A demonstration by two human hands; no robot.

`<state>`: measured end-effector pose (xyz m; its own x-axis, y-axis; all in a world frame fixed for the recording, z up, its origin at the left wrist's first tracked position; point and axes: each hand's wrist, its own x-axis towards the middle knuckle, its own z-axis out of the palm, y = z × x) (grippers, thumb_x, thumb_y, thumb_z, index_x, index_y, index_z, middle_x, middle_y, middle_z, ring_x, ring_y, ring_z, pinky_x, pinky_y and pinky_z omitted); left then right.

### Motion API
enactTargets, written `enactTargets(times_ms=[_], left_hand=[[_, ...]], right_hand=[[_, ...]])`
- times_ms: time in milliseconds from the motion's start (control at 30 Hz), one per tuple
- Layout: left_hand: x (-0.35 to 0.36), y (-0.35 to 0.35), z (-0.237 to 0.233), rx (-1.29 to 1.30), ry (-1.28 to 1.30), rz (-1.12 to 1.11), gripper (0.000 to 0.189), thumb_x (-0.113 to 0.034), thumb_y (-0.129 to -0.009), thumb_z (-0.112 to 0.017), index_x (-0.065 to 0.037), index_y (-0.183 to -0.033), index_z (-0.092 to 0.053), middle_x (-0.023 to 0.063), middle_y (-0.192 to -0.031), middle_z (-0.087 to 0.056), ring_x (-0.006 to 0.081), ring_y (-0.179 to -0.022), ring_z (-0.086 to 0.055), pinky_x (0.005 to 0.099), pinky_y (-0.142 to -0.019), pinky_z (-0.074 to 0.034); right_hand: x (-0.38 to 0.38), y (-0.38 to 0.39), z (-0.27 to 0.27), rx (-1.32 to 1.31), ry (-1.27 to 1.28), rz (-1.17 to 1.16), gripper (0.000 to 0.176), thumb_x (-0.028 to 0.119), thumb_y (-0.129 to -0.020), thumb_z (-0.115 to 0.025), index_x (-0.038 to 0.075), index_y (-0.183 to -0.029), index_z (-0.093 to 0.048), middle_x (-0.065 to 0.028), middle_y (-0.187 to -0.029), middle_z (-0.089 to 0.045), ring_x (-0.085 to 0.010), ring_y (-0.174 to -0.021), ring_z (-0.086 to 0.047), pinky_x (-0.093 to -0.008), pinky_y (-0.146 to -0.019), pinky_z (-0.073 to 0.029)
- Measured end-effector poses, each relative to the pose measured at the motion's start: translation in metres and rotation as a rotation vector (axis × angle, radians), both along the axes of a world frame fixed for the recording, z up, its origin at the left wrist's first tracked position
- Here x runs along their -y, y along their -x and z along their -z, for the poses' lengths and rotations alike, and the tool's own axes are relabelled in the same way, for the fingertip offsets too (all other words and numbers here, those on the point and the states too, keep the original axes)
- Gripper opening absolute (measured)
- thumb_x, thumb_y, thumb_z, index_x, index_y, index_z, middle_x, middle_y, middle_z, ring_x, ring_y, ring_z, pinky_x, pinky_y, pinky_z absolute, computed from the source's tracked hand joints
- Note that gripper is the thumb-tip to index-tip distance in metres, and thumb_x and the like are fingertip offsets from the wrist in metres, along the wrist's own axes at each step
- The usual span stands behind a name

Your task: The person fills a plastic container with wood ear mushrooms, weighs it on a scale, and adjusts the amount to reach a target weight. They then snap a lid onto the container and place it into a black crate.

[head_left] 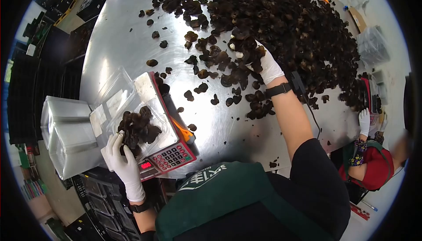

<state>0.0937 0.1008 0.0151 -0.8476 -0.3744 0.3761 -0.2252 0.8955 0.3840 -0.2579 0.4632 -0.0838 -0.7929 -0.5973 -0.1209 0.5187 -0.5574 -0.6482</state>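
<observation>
My white-gloved left hand (122, 164) is at the left end of the scale, fingers and thumb closed around the edge of a dark clump of wood ear mushrooms (137, 126). That clump lies in a clear plastic tray over the plate of a red-framed digital scale (171, 158) with a lit red display. Reaching forward, my right hand (269, 64), also gloved, grips a bunch of wood ear mushrooms (247, 52) at the near side of a large heap (290, 30). White fingertips show among the pieces; the rest of the fingers is hidden.
Stacked clear plastic trays (72, 131) stand left of the scale. An orange-handled tool (183, 130) lies at its right side. Loose mushrooms scatter over the metal table (118, 34). At the far right, a co-worker's gloved hand (364, 121) is near another scale. A cable (314, 120) runs near my right forearm.
</observation>
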Motion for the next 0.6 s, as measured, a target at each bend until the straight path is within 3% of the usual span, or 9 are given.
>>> enactTargets(times_ms=[200, 300, 367, 400, 433, 467, 533, 567, 600], left_hand=[[0.001, -0.003, -0.001, 0.017, -0.029, 0.018, 0.038, 0.011, -0.084, -0.055, 0.001, -0.119, -0.064, 0.0151, -0.123, -0.062, 0.0349, -0.125, -0.053, 0.0424, -0.107, -0.039], [0.002, -0.004, -0.002, 0.000, -0.055, 0.032, 0.038, 0.011, -0.084, -0.055, 0.000, -0.119, -0.064, 0.0153, -0.123, -0.062, 0.0348, -0.125, -0.053, 0.0421, -0.107, -0.039], [0.000, -0.002, -0.007, -0.003, -0.073, 0.022, 0.037, 0.011, -0.084, -0.055, -0.001, -0.118, -0.065, 0.0154, -0.123, -0.062, 0.0343, -0.124, -0.054, 0.0415, -0.107, -0.039], [-0.001, 0.001, -0.008, -0.058, -0.045, 0.016, 0.038, 0.009, -0.083, -0.058, -0.004, -0.119, -0.066, 0.0121, -0.120, -0.065, 0.0300, -0.115, -0.057, 0.0378, -0.102, -0.041], [0.003, -0.002, -0.005, -0.098, -0.084, 0.011, 0.039, 0.008, -0.083, -0.060, -0.003, -0.121, -0.064, 0.0132, -0.119, -0.065, 0.0309, -0.113, -0.058, 0.0381, -0.100, -0.043], [0.002, -0.001, -0.007, -0.138, -0.127, -0.033, 0.038, 0.006, -0.085, -0.062, -0.002, -0.122, -0.063, 0.0148, -0.120, -0.064, 0.0315, -0.112, -0.058, 0.0380, -0.101, -0.043], [-0.002, 0.004, -0.022, -0.211, -0.208, -0.043, 0.038, 0.005, -0.086, -0.063, -0.001, -0.124, -0.062, 0.0142, -0.123, -0.062, 0.0275, -0.116, -0.058, 0.0357, -0.103, -0.042], [-0.004, 0.010, -0.026, -0.270, -0.177, -0.043, 0.041, 0.005, -0.085, -0.066, 0.000, -0.126, -0.061, 0.0135, -0.124, -0.061, 0.0263, -0.116, -0.058, 0.0352, -0.102, -0.043], [-0.001, 0.014, -0.031, -0.297, -0.134, -0.004, 0.045, 0.004, -0.085, -0.068, -0.001, -0.128, -0.060, 0.0126, -0.128, -0.059, 0.0237, -0.115, -0.058, 0.0324, -0.098, -0.046]], right_hand=[[0.001, 0.000, -0.002, 0.061, 0.348, -0.290, 0.037, 0.013, -0.103, -0.039, -0.001, -0.136, -0.050, -0.0175, -0.116, -0.065, -0.0224, -0.080, -0.068, -0.0314, -0.064, -0.061], [0.011, -0.009, -0.007, 0.069, 0.140, -0.113, 0.041, 0.022, -0.104, -0.040, -0.001, -0.137, -0.049, -0.0183, -0.116, -0.064, -0.0236, -0.084, -0.069, -0.0331, -0.065, -0.062], [0.032, -0.018, -0.027, 0.061, 0.240, -0.315, 0.044, 0.026, -0.104, -0.040, -0.001, -0.138, -0.049, -0.0179, -0.115, -0.065, -0.0242, -0.087, -0.068, -0.0339, -0.065, -0.062], [0.051, -0.025, -0.037, 0.071, 0.303, -0.432, 0.046, 0.029, -0.104, -0.040, -0.001, -0.138, -0.049, -0.0177, -0.115, -0.065, -0.0246, -0.088, -0.068, -0.0343, -0.065, -0.062], [0.071, -0.031, -0.043, 0.006, 0.226, -0.443, 0.046, 0.030, -0.104, -0.041, 0.000, -0.138, -0.049, -0.0161, -0.117, -0.064, -0.0225, -0.089, -0.068, -0.0332, -0.065, -0.061], [0.099, -0.063, -0.080, -0.130, -0.150, -0.172, 0.047, 0.035, -0.103, -0.044, -0.001, -0.132, -0.056, -0.0137, -0.110, -0.067, -0.0188, -0.084, -0.067, -0.0327, -0.065, -0.060], [0.138, -0.075, -0.091, -0.173, -0.219, -0.368, 0.047, 0.032, -0.101, -0.048, -0.004, -0.130, -0.056, -0.0122, -0.108, -0.069, -0.0158, -0.078, -0.062, -0.0278, -0.070, -0.054], [0.161, -0.098, -0.122, -0.267, -0.352, -0.398, 0.042, 0.031, -0.100, -0.052, -0.001, -0.124, -0.063, -0.0089, -0.101, -0.071, -0.0122, -0.077, -0.061, -0.0254, -0.068, -0.052], [0.182, -0.101, -0.115, -0.249, -0.336, -0.489, 0.037, 0.029, -0.100, -0.054, 0.001, -0.120, -0.066, -0.0062, -0.101, -0.071, -0.0102, -0.076, -0.060, -0.0227, -0.068, -0.049]])
